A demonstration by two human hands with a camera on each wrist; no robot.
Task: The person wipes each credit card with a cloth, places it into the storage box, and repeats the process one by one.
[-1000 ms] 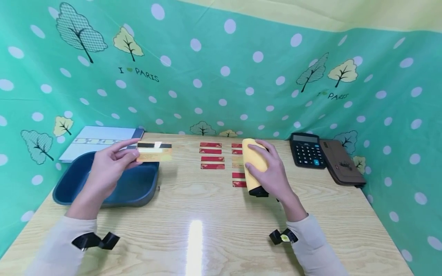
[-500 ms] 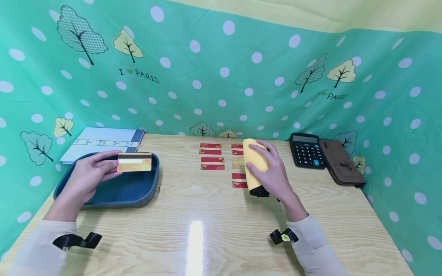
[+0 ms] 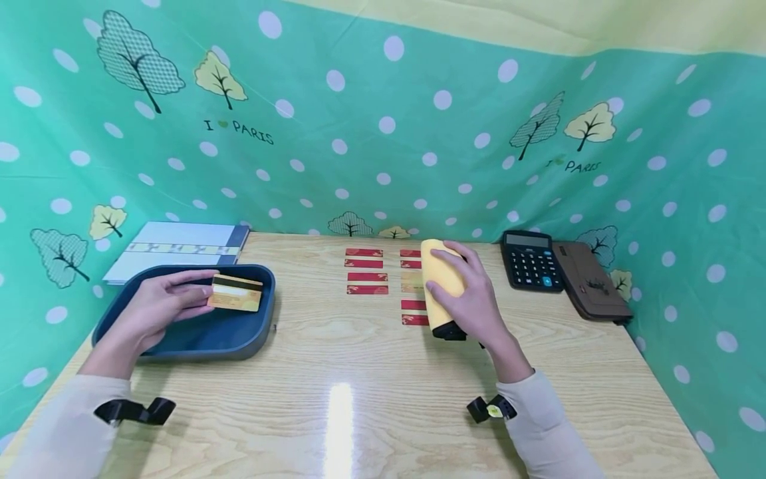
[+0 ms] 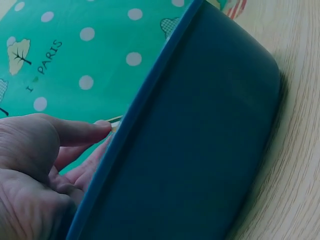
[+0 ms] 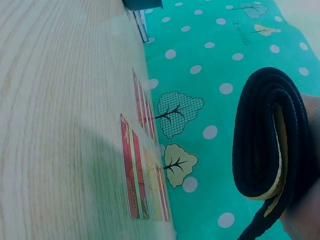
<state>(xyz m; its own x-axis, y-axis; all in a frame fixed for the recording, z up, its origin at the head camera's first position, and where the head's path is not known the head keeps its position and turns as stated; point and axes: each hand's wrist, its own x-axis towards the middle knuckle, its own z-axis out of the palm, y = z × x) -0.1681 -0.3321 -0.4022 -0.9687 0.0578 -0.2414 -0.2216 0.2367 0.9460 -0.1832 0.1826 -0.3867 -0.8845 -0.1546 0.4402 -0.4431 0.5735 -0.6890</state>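
My left hand point(image 3: 157, 305) pinches a gold bank card point(image 3: 236, 294) by its left edge, thumb against the near face. A black magnetic stripe runs across the top of the card, which tilts slightly down to the right. Behind and below it lies the dark blue tray point(image 3: 260, 340). In the left wrist view the tray wall point(image 4: 190, 125) hides most of the card. With curled fingers, my right hand point(image 3: 475, 299) grips a yellow roll point(image 3: 441, 283) above the table; the right wrist view shows the coiled black layers point(image 5: 257, 135) at its end.
Several red-banded cards point(image 3: 368, 290) lie in two columns at the middle back, with a yellowish card point(image 3: 411, 281) partly behind the roll. A black calculator point(image 3: 532, 263) and brown zip case point(image 3: 592, 283) are at right. A pale blue notebook point(image 3: 173, 243) lies behind the tray.
My left hand has moved left and down with the bank card, which now sits lower over the tray and tilts more. The right hand and its roll have stayed put.
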